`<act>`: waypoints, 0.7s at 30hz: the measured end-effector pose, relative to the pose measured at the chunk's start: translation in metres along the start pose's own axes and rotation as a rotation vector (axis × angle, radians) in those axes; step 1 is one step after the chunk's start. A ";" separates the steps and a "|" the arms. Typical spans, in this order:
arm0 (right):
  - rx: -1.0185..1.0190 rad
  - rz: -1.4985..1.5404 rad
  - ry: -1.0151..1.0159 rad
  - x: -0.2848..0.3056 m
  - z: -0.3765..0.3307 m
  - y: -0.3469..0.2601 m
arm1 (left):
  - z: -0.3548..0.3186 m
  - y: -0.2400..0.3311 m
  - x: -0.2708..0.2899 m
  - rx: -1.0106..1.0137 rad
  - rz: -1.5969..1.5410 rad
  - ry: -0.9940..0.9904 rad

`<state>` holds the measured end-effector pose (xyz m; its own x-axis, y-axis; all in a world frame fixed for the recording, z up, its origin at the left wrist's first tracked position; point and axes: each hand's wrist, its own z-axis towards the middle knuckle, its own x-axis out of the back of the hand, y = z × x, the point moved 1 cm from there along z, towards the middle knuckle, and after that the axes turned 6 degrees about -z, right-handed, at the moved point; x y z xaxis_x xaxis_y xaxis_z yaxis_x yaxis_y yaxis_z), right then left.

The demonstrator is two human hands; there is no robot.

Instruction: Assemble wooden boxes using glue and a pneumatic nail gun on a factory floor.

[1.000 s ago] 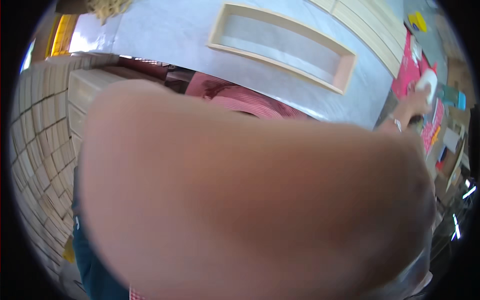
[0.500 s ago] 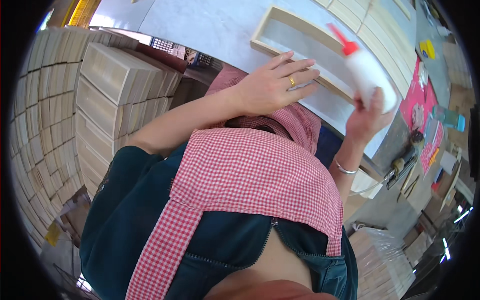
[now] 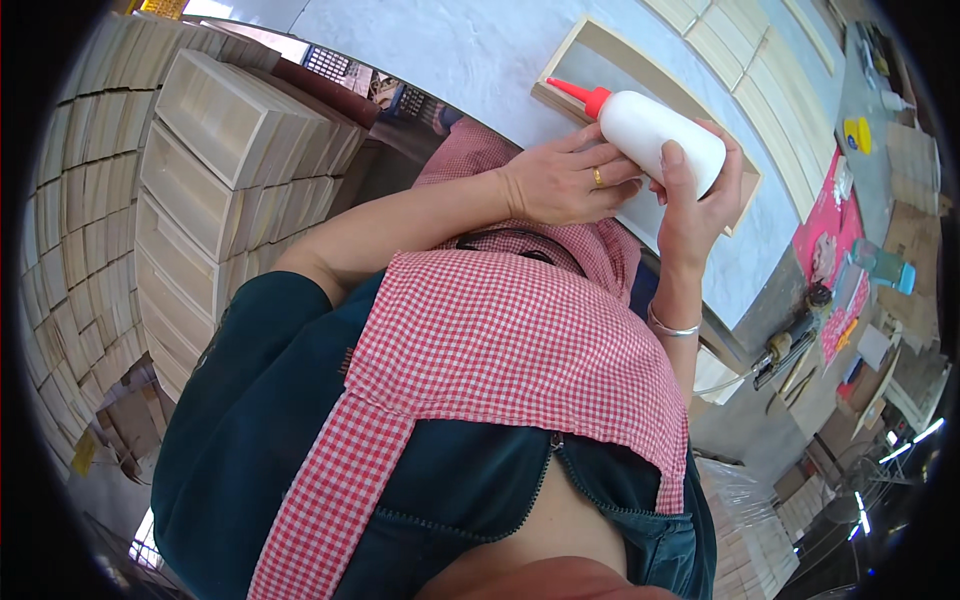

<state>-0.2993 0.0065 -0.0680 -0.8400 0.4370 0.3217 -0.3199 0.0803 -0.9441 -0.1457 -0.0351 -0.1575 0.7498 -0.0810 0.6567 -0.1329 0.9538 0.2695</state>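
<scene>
- Bottle (image 3: 665, 140) had swung left and tipped since the earlier frame; its red nozzle (image 3: 573, 92) now pointed leftward, not upward.
- Right hand (image 3: 695, 195) was closed round the bottle, held above the wooden frame (image 3: 640, 48) on the tabletop (image 3: 460, 60).
- Left hand (image 3: 565, 183) lay palm-down beside the frame's near wall; could not tell whether it gripped.
- Step in hand, judged: positioning the nozzle.
- Next move probably called for aiming the tip at the wood, frame steadied.
</scene>
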 end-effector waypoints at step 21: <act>0.017 -0.071 0.092 -0.012 0.033 -0.008 | 0.001 -0.003 -0.003 -0.028 0.026 0.004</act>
<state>-0.3013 -0.0289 -0.0614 -0.7716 0.5112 0.3786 -0.3848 0.0990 -0.9177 -0.1481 -0.0382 -0.1598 0.7490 -0.0552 0.6602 -0.1343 0.9632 0.2329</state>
